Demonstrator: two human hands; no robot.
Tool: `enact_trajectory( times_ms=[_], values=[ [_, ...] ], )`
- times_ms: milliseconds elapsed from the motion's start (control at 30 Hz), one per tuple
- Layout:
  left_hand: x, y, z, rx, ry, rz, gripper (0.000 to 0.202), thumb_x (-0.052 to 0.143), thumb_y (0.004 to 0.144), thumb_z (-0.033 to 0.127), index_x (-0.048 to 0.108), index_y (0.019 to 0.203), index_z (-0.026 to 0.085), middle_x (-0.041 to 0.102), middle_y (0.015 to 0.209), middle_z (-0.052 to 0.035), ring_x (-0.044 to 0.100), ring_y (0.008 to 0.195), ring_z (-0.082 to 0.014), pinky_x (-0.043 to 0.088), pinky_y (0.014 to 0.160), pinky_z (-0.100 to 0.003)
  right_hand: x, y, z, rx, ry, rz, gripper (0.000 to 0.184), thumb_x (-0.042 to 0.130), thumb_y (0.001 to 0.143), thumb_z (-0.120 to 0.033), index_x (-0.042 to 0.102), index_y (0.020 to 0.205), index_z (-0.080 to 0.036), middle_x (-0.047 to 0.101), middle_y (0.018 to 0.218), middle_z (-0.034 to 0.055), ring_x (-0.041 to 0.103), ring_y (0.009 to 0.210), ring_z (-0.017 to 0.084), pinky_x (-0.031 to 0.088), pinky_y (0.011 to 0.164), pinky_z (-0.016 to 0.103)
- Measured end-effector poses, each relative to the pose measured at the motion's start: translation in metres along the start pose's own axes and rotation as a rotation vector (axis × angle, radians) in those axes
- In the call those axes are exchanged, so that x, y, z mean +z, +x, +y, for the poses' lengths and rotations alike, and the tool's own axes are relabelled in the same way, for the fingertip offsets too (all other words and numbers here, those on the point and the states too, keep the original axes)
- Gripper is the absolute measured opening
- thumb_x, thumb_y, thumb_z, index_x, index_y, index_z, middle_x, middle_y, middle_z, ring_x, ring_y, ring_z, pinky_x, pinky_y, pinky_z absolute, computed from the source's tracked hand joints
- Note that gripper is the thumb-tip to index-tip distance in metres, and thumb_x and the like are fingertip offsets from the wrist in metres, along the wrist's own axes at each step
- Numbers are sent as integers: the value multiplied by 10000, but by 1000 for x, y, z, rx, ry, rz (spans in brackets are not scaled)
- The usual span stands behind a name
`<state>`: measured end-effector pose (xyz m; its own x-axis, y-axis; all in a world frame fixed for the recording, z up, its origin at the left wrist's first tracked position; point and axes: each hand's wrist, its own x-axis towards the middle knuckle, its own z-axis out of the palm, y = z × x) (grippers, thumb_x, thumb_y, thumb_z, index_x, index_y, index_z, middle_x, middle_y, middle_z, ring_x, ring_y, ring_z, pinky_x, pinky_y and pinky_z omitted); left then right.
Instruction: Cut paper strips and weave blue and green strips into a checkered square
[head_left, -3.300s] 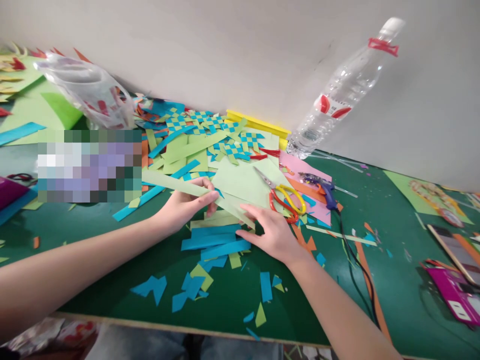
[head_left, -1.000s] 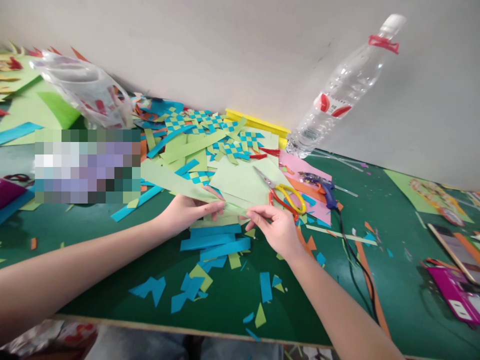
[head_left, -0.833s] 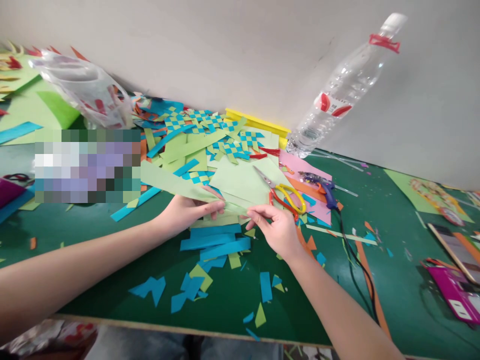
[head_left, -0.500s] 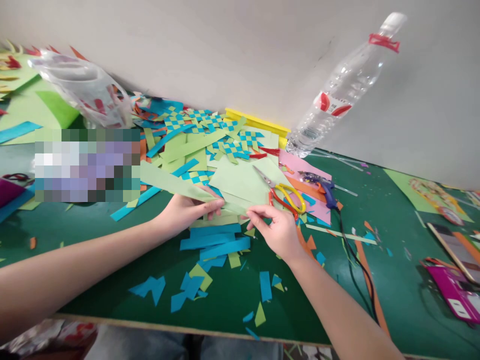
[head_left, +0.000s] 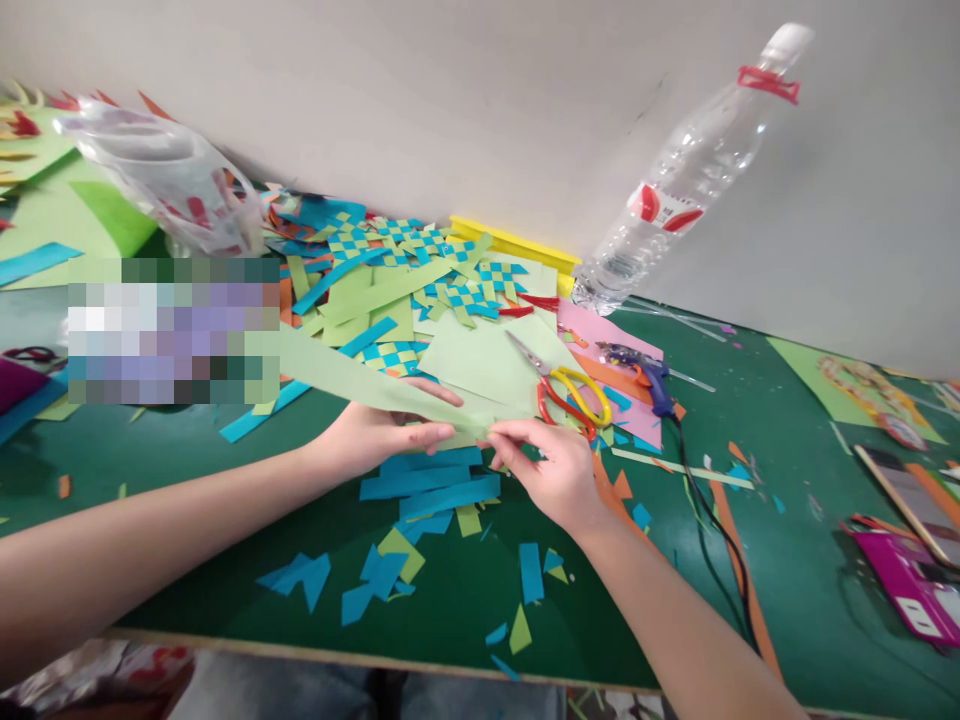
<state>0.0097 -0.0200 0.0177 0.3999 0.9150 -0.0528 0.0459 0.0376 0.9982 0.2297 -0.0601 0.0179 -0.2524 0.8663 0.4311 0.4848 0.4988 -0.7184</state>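
A long pale green paper strip (head_left: 360,380) runs from the left across my left hand to my right. My right hand (head_left: 551,468) pinches the strip's end between thumb and fingers. The fingers of my left hand (head_left: 382,432) are spread, thumb apart from the forefinger, with the strip passing between them. Beyond my hands lies a pale green paper sheet (head_left: 480,355), and scissors (head_left: 570,395) with yellow and red handles rest partly on it. Several blue paper strips (head_left: 435,485) lie stacked just below my hands.
Woven blue-and-green paper pieces (head_left: 397,240) pile up toward the wall. A plastic bottle (head_left: 675,190) stands at the back right, near a blue glue gun (head_left: 649,380) with a black cord. A plastic bag (head_left: 180,190) is at the left. Paper scraps (head_left: 386,570) litter the green table (head_left: 450,620).
My left thumb and fingers have parted from their pinch on the strip. My right hand still pinches its end and has shifted slightly left and down.
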Motion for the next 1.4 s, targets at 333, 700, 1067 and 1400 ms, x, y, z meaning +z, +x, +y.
enact_trajectory(
  times_ms=[333,700,1067,1400],
  values=[
    [4,-1,5,71,257,-86,172,695,779,335,724,704,183,682,609,2,626,591,-123,493,567,-192,4,-2,-1,-35,49,-36,106,584,900,-225,690,900,-212,726,657,-35,672,559,95,555,590,203],
    [3,0,1,10,303,-69,186,702,772,382,748,714,211,682,587,24,607,561,-114,445,531,-181,6,-3,3,-20,34,-29,92,634,844,-279,669,883,-204,707,649,-18,653,558,103,531,565,205],
    [5,-2,0,-12,246,-98,185,735,742,363,744,765,180,710,657,-6,627,556,-124,479,518,-190,5,0,2,60,52,-153,101,649,858,-269,692,811,-191,664,575,-43,569,473,65,464,529,168],
    [4,1,-1,27,292,-184,206,672,805,364,730,772,169,688,626,7,604,544,-100,449,498,-163,5,0,2,112,79,-196,137,614,875,-281,700,815,-192,674,583,-34,600,487,78,486,534,177]
  ],
)
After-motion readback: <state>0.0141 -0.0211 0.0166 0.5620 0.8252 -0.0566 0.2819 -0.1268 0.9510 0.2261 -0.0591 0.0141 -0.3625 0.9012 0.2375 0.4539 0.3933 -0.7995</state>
